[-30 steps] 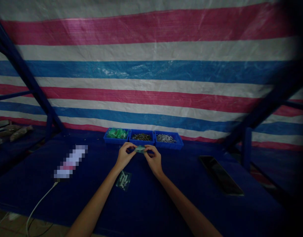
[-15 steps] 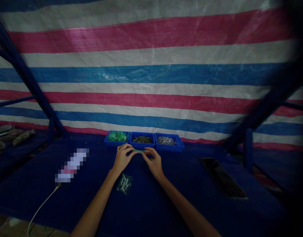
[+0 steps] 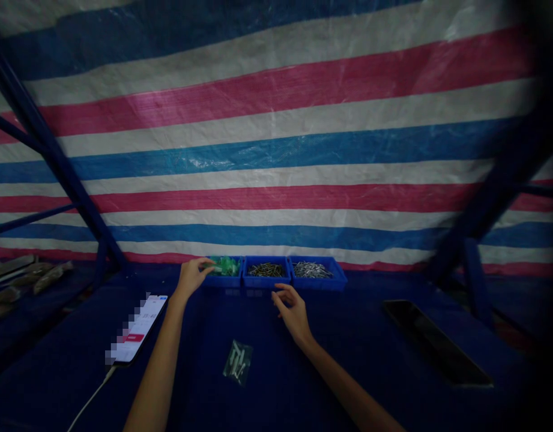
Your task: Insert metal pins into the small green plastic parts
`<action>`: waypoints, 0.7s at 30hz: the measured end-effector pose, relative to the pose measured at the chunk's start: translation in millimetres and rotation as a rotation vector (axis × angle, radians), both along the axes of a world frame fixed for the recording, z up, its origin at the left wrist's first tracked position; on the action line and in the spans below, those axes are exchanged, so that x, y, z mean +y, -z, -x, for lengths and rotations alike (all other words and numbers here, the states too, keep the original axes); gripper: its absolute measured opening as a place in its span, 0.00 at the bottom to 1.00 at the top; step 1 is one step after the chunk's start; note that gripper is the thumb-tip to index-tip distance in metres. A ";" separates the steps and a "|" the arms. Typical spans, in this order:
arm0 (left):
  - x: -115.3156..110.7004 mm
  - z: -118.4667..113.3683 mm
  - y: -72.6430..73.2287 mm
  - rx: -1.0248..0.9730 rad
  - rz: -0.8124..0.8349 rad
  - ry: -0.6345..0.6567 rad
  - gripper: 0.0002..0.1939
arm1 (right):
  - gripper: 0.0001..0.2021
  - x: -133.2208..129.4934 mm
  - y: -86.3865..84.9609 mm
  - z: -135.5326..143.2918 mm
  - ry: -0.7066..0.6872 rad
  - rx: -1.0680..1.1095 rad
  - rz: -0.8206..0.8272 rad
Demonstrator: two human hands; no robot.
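My left hand (image 3: 194,278) is at the left edge of a blue bin (image 3: 226,282). Thumb and forefinger pinch what looks like a small greenish plastic piece (image 3: 217,267), hard to tell from the heap of green plastic pieces (image 3: 230,264) behind it. In front of the middle bin, my right hand (image 3: 293,311) hovers with curled fingers apart and nothing visible in them. A clear plastic bag (image 3: 238,362) holding several pale, slim pieces lies on the blue tabletop (image 3: 267,396) between my forearms.
The middle blue bin (image 3: 267,283) holds brownish screw-like pieces; the right bin (image 3: 319,283) holds silvery ones. A lit phone (image 3: 141,327) with a white cable (image 3: 91,399) lies left, a dark phone (image 3: 433,342) right. Behind hangs a striped tarp (image 3: 276,198) between blue frame posts.
My hands have moved apart from the greenish piece they both held. The left has gone left to the bin of green pieces; the right has moved slightly right. The camera view has shifted.
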State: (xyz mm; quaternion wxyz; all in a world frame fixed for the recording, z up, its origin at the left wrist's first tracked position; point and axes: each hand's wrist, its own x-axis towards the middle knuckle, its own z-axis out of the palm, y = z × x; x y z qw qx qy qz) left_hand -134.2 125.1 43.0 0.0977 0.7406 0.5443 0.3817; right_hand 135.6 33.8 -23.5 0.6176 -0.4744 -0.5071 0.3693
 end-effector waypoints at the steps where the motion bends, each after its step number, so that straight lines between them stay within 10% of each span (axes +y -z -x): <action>1: 1.7 2.0 2.2 0.022 0.007 -0.015 0.06 | 0.17 0.0 -0.1 -0.1 -0.001 -0.001 0.003; 21: -3.0 -2.9 -7.9 0.478 0.222 -0.253 0.06 | 0.17 2.3 1.0 -0.8 -0.032 -0.036 0.062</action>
